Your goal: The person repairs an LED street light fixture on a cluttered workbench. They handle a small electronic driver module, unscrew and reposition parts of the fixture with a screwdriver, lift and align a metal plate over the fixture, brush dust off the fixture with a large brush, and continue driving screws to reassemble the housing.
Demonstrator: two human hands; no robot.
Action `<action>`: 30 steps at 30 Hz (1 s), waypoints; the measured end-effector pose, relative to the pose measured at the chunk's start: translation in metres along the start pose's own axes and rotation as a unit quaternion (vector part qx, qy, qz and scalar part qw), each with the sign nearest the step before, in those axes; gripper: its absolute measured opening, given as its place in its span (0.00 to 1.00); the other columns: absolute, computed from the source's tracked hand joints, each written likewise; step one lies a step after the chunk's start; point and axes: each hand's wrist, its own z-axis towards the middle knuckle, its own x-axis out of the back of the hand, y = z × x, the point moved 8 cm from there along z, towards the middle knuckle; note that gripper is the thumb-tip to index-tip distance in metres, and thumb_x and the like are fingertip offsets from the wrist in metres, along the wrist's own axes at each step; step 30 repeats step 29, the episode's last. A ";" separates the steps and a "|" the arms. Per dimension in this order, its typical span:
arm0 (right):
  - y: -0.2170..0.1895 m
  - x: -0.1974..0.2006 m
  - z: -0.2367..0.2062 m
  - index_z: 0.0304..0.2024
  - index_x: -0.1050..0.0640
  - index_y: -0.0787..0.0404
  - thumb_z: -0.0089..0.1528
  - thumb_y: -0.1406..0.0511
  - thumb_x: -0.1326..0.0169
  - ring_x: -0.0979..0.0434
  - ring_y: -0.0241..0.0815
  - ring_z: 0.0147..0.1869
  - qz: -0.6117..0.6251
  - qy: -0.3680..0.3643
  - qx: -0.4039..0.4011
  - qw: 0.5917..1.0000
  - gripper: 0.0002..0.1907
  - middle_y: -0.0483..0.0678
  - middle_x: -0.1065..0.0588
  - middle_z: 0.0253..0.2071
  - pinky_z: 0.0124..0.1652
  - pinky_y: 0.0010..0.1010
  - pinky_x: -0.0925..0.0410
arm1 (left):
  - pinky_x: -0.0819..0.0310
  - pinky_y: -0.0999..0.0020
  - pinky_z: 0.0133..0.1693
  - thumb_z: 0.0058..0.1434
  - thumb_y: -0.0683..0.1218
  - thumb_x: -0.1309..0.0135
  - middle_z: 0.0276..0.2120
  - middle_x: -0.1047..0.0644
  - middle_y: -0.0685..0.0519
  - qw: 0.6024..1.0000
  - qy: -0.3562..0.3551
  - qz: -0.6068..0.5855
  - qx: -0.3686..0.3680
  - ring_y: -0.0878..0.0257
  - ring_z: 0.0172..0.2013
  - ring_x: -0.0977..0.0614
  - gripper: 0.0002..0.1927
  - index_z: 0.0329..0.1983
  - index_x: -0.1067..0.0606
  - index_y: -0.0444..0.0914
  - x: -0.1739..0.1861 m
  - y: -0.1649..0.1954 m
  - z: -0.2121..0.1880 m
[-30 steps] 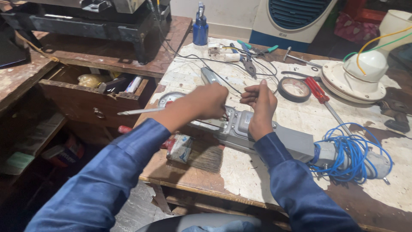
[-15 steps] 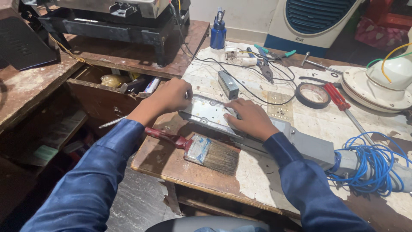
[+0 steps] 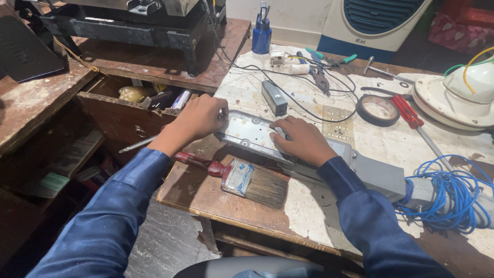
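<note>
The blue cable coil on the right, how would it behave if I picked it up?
The blue cable would likely go floppy: its loops lie loose and untied. Strands would probably sag and tangle. It may drag, since it lies against the grey housing.

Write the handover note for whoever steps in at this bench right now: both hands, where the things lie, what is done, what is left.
Left hand: fingers grip the left end of the long grey metal housing, lying flat on the table.
Right hand: palm down on the housing's middle, pressing it.
Nearby: paintbrush in front of the housing; small grey block behind it; tape roll and red screwdriver to the right; blue cable coil at the far right end.
Done: housing lies flat, steadied by both hands.
Left: neither hand holds a tool; the tools lie untouched.
</note>
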 end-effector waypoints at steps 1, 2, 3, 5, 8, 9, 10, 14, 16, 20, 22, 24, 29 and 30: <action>0.001 -0.003 0.001 0.56 0.22 0.48 0.62 0.47 0.52 0.25 0.51 0.54 -0.008 -0.017 -0.009 1.000 0.25 0.50 0.25 0.49 0.52 0.43 0.33 | 0.24 0.50 0.42 0.52 0.44 0.40 0.31 0.19 0.40 1.000 0.000 0.004 0.003 0.42 0.37 0.17 0.06 0.34 0.19 0.40 -0.002 0.000 0.000; 0.003 -0.005 0.001 0.57 0.23 0.46 0.61 0.45 0.51 0.25 0.50 0.55 -0.016 -0.034 -0.019 0.999 0.26 0.50 0.25 0.50 0.52 0.43 0.32 | 0.24 0.50 0.41 0.53 0.44 0.40 0.31 0.19 0.40 1.000 0.000 0.007 0.005 0.42 0.37 0.17 0.06 0.34 0.19 0.39 -0.003 0.000 0.000; 0.006 -0.006 0.001 0.59 0.23 0.44 0.60 0.44 0.50 0.24 0.50 0.56 -0.025 -0.051 -0.029 0.998 0.28 0.50 0.25 0.51 0.52 0.42 0.32 | 0.24 0.49 0.41 0.53 0.44 0.40 0.31 0.19 0.40 1.000 0.003 0.021 -0.009 0.41 0.36 0.17 0.06 0.34 0.20 0.39 -0.004 0.001 0.000; 0.002 -0.007 0.001 0.61 0.24 0.39 0.58 0.41 0.48 0.27 0.52 0.59 -0.022 -0.059 0.009 0.998 0.31 0.51 0.28 0.57 0.54 0.43 0.34 | 0.25 0.48 0.40 0.54 0.43 0.40 0.30 0.20 0.39 0.998 0.008 0.047 -0.038 0.40 0.36 0.18 0.06 0.34 0.21 0.38 -0.005 0.005 0.000; 0.004 -0.013 0.005 0.62 0.25 0.27 0.56 0.37 0.48 0.30 0.54 0.65 -0.048 -0.096 0.024 0.994 0.31 0.51 0.32 0.65 0.58 0.43 0.35 | 0.25 0.48 0.40 0.54 0.43 0.41 0.30 0.20 0.39 0.998 0.000 0.047 -0.046 0.41 0.35 0.18 0.06 0.34 0.21 0.38 -0.006 0.004 0.000; 0.006 -0.017 0.007 0.61 0.26 0.23 0.55 0.36 0.49 0.31 0.54 0.67 -0.061 -0.113 0.023 0.991 0.31 0.51 0.34 0.67 0.59 0.43 0.35 | 0.25 0.48 0.40 0.54 0.43 0.42 0.30 0.20 0.39 0.999 0.002 0.035 -0.041 0.41 0.36 0.18 0.05 0.34 0.21 0.38 -0.006 0.003 -0.001; 0.010 -0.021 0.010 0.60 0.25 0.21 0.54 0.35 0.48 0.32 0.53 0.68 -0.066 -0.129 0.002 0.989 0.30 0.50 0.35 0.68 0.60 0.43 0.35 | 0.25 0.49 0.40 0.54 0.43 0.42 0.29 0.20 0.40 0.999 0.003 0.024 -0.036 0.41 0.36 0.18 0.05 0.33 0.21 0.38 -0.007 0.002 -0.003; 0.014 -0.030 0.017 0.56 0.23 0.17 0.52 0.33 0.48 0.33 0.52 0.69 -0.077 -0.145 -0.045 0.985 0.29 0.49 0.35 0.69 0.61 0.44 0.36 | 0.26 0.47 0.39 0.53 0.44 0.40 0.30 0.21 0.38 0.997 0.031 0.038 -0.052 0.40 0.35 0.19 0.07 0.33 0.22 0.36 -0.004 0.004 -0.007; 0.016 -0.030 0.015 0.54 0.22 0.18 0.52 0.32 0.49 0.33 0.52 0.69 -0.076 -0.140 -0.048 0.986 0.29 0.49 0.35 0.68 0.61 0.44 0.36 | 0.26 0.47 0.39 0.53 0.44 0.41 0.29 0.20 0.39 0.997 0.030 0.035 -0.064 0.40 0.35 0.18 0.06 0.32 0.22 0.36 -0.006 0.005 -0.007; 0.015 -0.029 0.014 0.53 0.21 0.19 0.50 0.31 0.49 0.32 0.51 0.69 -0.061 -0.133 -0.046 0.988 0.29 0.49 0.34 0.68 0.60 0.44 0.35 | 0.27 0.45 0.37 0.57 0.43 0.44 0.30 0.21 0.38 0.991 0.010 0.110 -0.077 0.39 0.33 0.19 0.06 0.34 0.23 0.35 -0.015 0.006 -0.005; 0.015 -0.029 0.015 0.53 0.21 0.19 0.50 0.31 0.49 0.32 0.51 0.69 -0.060 -0.132 -0.047 0.988 0.30 0.49 0.34 0.68 0.60 0.44 0.36 | 0.27 0.44 0.35 0.57 0.43 0.46 0.29 0.21 0.38 0.988 0.005 0.121 -0.095 0.39 0.33 0.19 0.06 0.34 0.24 0.35 -0.017 0.007 -0.006; 0.016 -0.029 0.015 0.52 0.20 0.19 0.49 0.31 0.48 0.32 0.51 0.69 -0.061 -0.134 -0.053 0.988 0.30 0.48 0.33 0.67 0.60 0.44 0.35 | 0.27 0.44 0.35 0.58 0.43 0.46 0.29 0.21 0.38 0.988 0.002 0.121 -0.101 0.38 0.32 0.19 0.05 0.34 0.24 0.35 -0.018 0.007 -0.006; 0.017 -0.031 0.016 0.52 0.20 0.19 0.49 0.30 0.48 0.31 0.51 0.68 -0.055 -0.135 -0.058 0.988 0.30 0.49 0.34 0.67 0.61 0.44 0.36 | 0.26 0.45 0.35 0.57 0.43 0.44 0.29 0.21 0.37 0.991 0.016 0.087 -0.101 0.38 0.32 0.19 0.06 0.34 0.23 0.36 -0.015 0.005 -0.008; 0.017 -0.031 0.016 0.52 0.20 0.19 0.49 0.30 0.48 0.31 0.51 0.68 -0.055 -0.135 -0.058 0.988 0.30 0.49 0.34 0.67 0.61 0.44 0.36 | 0.26 0.45 0.35 0.57 0.43 0.44 0.29 0.21 0.37 0.991 0.016 0.087 -0.101 0.38 0.32 0.19 0.06 0.34 0.23 0.36 -0.015 0.005 -0.008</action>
